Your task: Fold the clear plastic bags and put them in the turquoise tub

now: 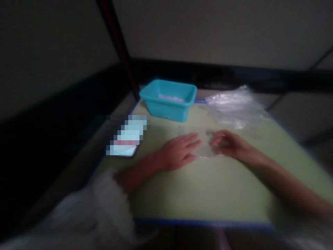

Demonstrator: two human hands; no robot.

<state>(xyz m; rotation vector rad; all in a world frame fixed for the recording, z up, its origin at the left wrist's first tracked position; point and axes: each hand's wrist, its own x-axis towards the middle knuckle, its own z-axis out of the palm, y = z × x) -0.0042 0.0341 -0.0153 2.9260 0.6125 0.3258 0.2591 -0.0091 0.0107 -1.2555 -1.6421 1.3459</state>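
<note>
A small clear plastic sheet or bag [205, 147] lies flat on the pale green table [203, 194], between my two hands. My left hand [180, 151] rests palm down with its fingers spread, their tips over the left part of the plastic. At the right side of the plastic, my right hand [227, 144] has its fingers curved and somewhat apart, near or touching the edge. The view is blurred, and whether anything thin is between the right fingers does not show.
A turquoise basket [168, 109] with something pale inside stands at the back of the table. Crumpled clear plastic [236, 107] lies at the back right. A lit phone-like device [127, 139], partly pixelated, is near the left edge.
</note>
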